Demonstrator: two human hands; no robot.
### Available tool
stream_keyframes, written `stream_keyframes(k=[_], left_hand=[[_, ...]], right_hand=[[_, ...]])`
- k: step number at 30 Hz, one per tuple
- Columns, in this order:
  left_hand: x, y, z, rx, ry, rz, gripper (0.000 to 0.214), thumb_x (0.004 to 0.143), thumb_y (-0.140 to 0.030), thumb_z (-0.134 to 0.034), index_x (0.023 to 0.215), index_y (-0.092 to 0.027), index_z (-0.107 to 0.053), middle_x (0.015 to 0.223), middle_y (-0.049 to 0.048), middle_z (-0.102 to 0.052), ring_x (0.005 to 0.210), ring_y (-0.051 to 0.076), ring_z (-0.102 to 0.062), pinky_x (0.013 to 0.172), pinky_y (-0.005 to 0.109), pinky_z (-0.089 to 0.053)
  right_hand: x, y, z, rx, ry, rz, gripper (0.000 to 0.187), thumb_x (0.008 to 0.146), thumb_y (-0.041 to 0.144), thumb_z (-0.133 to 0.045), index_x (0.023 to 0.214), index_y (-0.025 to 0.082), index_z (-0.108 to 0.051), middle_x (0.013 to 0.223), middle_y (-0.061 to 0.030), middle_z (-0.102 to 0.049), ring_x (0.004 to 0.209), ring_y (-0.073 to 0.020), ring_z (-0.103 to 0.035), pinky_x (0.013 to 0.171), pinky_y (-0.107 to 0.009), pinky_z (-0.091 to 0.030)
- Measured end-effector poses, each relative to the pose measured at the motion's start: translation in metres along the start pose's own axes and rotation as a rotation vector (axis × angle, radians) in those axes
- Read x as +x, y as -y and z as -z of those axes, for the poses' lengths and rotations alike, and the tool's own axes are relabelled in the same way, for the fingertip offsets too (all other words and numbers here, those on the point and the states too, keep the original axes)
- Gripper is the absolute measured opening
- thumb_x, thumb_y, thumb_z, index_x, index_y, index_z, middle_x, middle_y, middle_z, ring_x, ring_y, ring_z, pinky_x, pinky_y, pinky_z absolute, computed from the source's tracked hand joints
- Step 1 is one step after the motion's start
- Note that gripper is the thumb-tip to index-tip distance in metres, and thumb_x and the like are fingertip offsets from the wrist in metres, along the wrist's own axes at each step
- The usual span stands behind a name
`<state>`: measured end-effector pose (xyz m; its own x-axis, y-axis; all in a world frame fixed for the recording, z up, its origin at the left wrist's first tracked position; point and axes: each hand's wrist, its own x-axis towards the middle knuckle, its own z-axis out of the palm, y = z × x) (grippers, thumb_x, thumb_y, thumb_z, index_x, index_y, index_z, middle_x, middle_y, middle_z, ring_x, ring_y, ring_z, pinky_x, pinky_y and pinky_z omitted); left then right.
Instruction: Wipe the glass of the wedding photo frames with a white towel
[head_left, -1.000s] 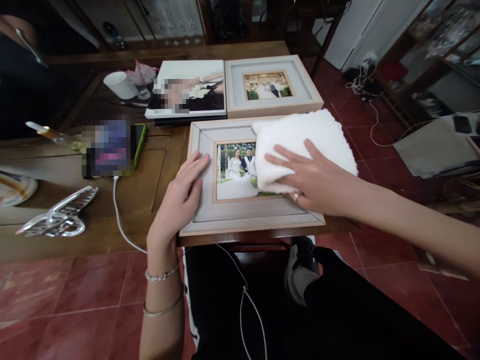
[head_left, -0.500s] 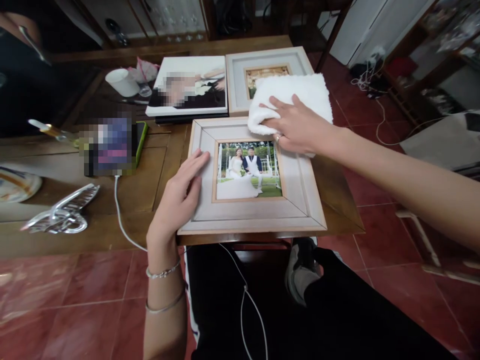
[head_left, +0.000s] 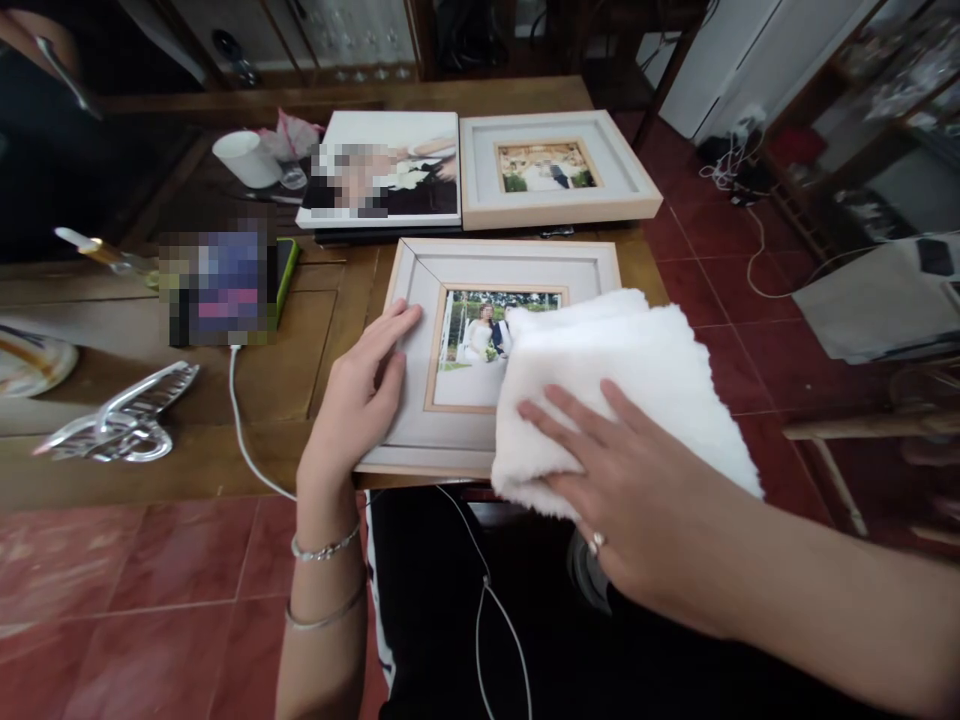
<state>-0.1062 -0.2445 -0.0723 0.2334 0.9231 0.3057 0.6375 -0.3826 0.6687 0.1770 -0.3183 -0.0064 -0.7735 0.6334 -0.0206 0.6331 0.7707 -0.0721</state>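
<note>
A picture frame [head_left: 442, 455] with a pale mat and light wooden edges lies on the table in front of me. It holds a photo [head_left: 469, 375] of two people outdoors. My left hand [head_left: 367, 385] rests flat along the frame's left side, fingers stretched out. Under my right hand [head_left: 622, 490] is a folded white fluffy cloth [head_left: 622, 345], gripped from above and covering the frame's lower right part and some of the photo. The frame's lower right corner is hidden beneath it.
Behind lie a second frame [head_left: 480, 205] and a large photo panel [head_left: 439, 195]. To the left are a phone [head_left: 221, 290] on a white cable [head_left: 244, 440], a clear hair claw [head_left: 124, 415], a dropper [head_left: 105, 255] and a white cup [head_left: 246, 160]. Another person's arm [head_left: 41, 45] shows at top left.
My right hand has drawn the cloth from the frame's upper right toward me, over its lower right. The second frame behind is now uncovered. My left hand stays put.
</note>
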Motion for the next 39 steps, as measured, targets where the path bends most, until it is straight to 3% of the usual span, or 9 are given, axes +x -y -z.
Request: stream_keyframes(k=[5,9,14,19,23,29,33,36,39], left_hand=[[0.0,0.0,0.0,-0.007,0.005,-0.026,0.048,0.103,-0.02,-0.046,0.15,-0.02,-0.057,0.16,0.0101,-0.051,0.153,0.025,-0.043,0.131,0.047,-0.029],[0.0,0.001,-0.001,-0.014,0.007,-0.057,0.049,0.102,-0.017,-0.045,0.149,-0.023,-0.057,0.157,0.0062,-0.056,0.153,0.023,-0.042,0.131,0.047,-0.03],[0.0,0.002,-0.001,-0.02,0.005,-0.067,0.051,0.102,-0.014,-0.045,0.15,-0.027,-0.057,0.156,0.0031,-0.057,0.154,0.024,-0.041,0.131,0.047,-0.03],[0.0,0.001,-0.002,-0.017,-0.003,-0.068,0.052,0.102,-0.013,-0.044,0.15,-0.03,-0.057,0.155,0.0012,-0.057,0.153,0.024,-0.042,0.131,0.048,-0.031],[0.0,-0.001,-0.004,-0.015,-0.033,-0.057,0.052,0.101,-0.012,-0.045,0.149,-0.027,-0.058,0.154,0.0034,-0.059,0.152,0.024,-0.044,0.13,0.048,-0.033],[0.0,0.0,-0.006,-0.014,-0.045,-0.048,0.05,0.101,-0.013,-0.045,0.147,-0.025,-0.059,0.153,0.0047,-0.06,0.152,0.023,-0.044,0.13,0.046,-0.033],[0.0,0.001,-0.006,-0.004,-0.033,-0.062,0.051,0.101,-0.013,-0.044,0.148,-0.025,-0.058,0.154,0.0047,-0.059,0.152,0.023,-0.044,0.13,0.048,-0.033],[0.001,0.001,-0.004,-0.007,-0.015,-0.082,0.05,0.101,-0.013,-0.043,0.148,-0.023,-0.058,0.154,0.0058,-0.058,0.153,0.023,-0.043,0.13,0.048,-0.032],[0.001,0.001,-0.003,-0.015,0.001,-0.09,0.05,0.101,-0.013,-0.043,0.147,-0.025,-0.059,0.154,0.0042,-0.059,0.153,0.023,-0.043,0.13,0.05,-0.032]], right_hand=[[0.005,-0.004,-0.01,0.065,-0.037,-0.016,0.043,0.085,0.033,-0.067,0.127,0.027,-0.076,0.161,-0.0122,-0.048,0.152,-0.0376,-0.041,0.119,-0.07,-0.035],[0.033,-0.05,-0.014,-0.031,0.026,-0.056,0.046,0.091,0.031,-0.066,0.135,0.022,-0.07,0.168,-0.0133,-0.036,0.157,-0.0375,-0.03,0.123,-0.072,-0.025],[0.075,-0.113,-0.012,-0.136,-0.02,-0.117,0.055,0.095,0.027,-0.058,0.149,0.018,-0.056,0.172,-0.0155,-0.027,0.16,-0.0391,-0.022,0.122,-0.074,-0.019],[0.102,-0.142,-0.008,-0.172,-0.057,-0.125,0.056,0.1,0.024,-0.049,0.156,0.016,-0.049,0.173,-0.0158,-0.026,0.16,-0.0422,-0.017,0.119,-0.077,-0.019],[0.096,-0.12,-0.003,-0.154,0.064,-0.131,0.055,0.098,0.019,-0.05,0.153,0.015,-0.053,0.172,-0.0166,-0.027,0.16,-0.0437,-0.017,0.118,-0.079,-0.02],[0.049,-0.039,0.011,-0.028,0.251,-0.083,0.048,0.094,0.026,-0.061,0.14,0.017,-0.067,0.167,-0.0178,-0.034,0.156,-0.0469,-0.027,0.116,-0.081,-0.027],[0.023,0.0,0.015,0.097,0.215,-0.034,0.048,0.089,0.03,-0.068,0.137,0.022,-0.071,0.164,-0.017,-0.04,0.152,-0.0466,-0.036,0.113,-0.079,-0.036],[0.02,0.0,0.007,0.117,0.151,-0.016,0.044,0.092,0.029,-0.065,0.135,0.024,-0.072,0.165,-0.0147,-0.04,0.155,-0.0433,-0.032,0.117,-0.078,-0.032],[0.031,-0.023,-0.005,0.059,0.096,-0.011,0.044,0.093,0.027,-0.064,0.136,0.024,-0.071,0.167,-0.0137,-0.037,0.157,-0.0409,-0.029,0.12,-0.077,-0.026]])
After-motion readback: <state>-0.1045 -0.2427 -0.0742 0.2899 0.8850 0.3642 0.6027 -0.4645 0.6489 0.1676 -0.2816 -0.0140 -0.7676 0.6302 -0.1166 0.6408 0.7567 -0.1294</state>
